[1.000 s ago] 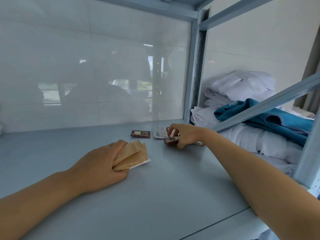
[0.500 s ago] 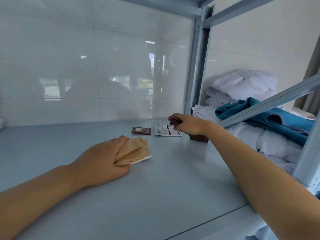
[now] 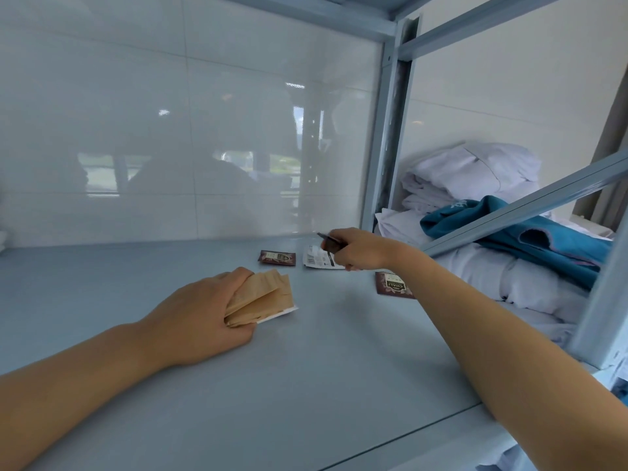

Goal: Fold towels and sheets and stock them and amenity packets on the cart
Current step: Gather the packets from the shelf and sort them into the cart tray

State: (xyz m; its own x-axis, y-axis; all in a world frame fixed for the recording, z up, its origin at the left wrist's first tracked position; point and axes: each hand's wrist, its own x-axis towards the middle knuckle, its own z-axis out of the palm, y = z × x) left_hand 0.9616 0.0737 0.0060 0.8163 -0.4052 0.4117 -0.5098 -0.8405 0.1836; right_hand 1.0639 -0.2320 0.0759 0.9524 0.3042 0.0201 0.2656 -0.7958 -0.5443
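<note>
Fingers [image 3: 331,242] of the right hand [image 3: 362,249] are pinched shut on a dark brown packet [image 3: 328,240] lifted clear of the shelf [image 3: 306,368], its thin edge sticking out toward the wall. Fingers of the left hand [image 3: 200,316] are curled closed around a fanned stack of tan packets [image 3: 263,297], with the thumb beneath and the hand resting on the shelf; a white slip pokes out under the stack.

Just below the right hand lies a white packet [image 3: 317,260], partly covered by that hand. A small brown sachet [image 3: 277,257] lies flat just left of it, apart from both hands. Another brown packet [image 3: 394,283] with a gold label lies near the right forearm, its right edge hidden by the arm. How many tan packets the left hand holds is hard to count.

Pale blue-grey and smooth, the shelf belongs to a metal rack with blue-grey posts [image 3: 385,164] and a slanted brace [image 3: 530,205]. Behind it stands a glossy white tiled wall [image 3: 170,130] carrying dim reflections. To the right, beyond the post, white linens [image 3: 475,171] are piled loosely, with a teal cloth [image 3: 509,229] draped over them.
</note>
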